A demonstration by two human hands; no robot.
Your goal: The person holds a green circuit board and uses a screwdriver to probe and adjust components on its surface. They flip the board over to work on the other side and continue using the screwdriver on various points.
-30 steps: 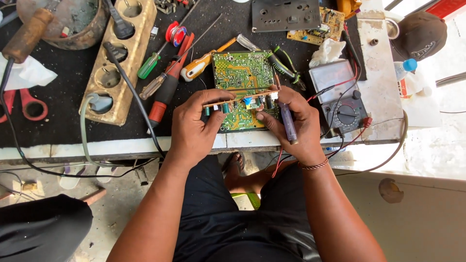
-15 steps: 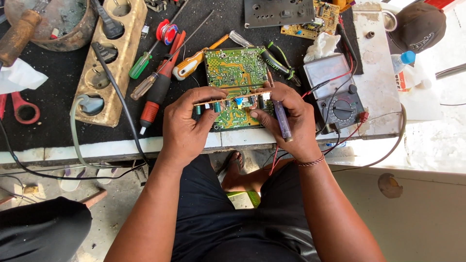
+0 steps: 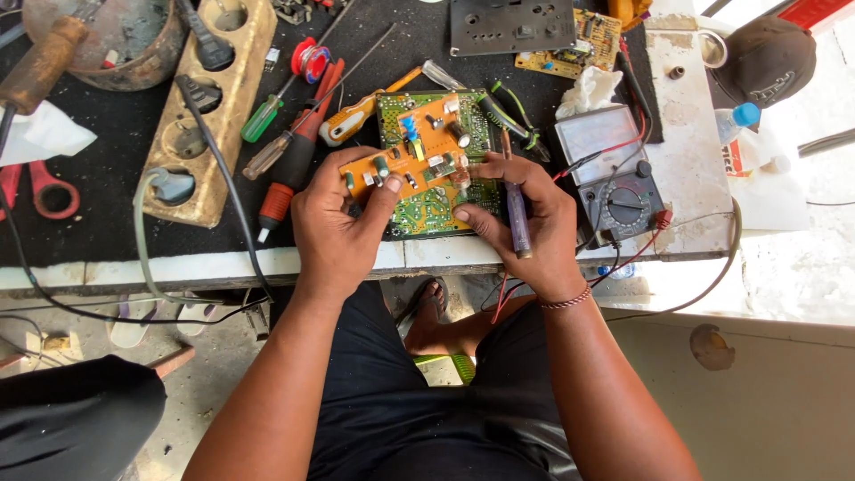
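hiding green board (image 3: 434,214): orange board (image 3: 405,165)

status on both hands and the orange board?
Left hand grips orange circuit board by its left end. Right hand pinches the right end, purple-handled tool tucked in the palm. Board held above green circuit board. Nothing blocking.
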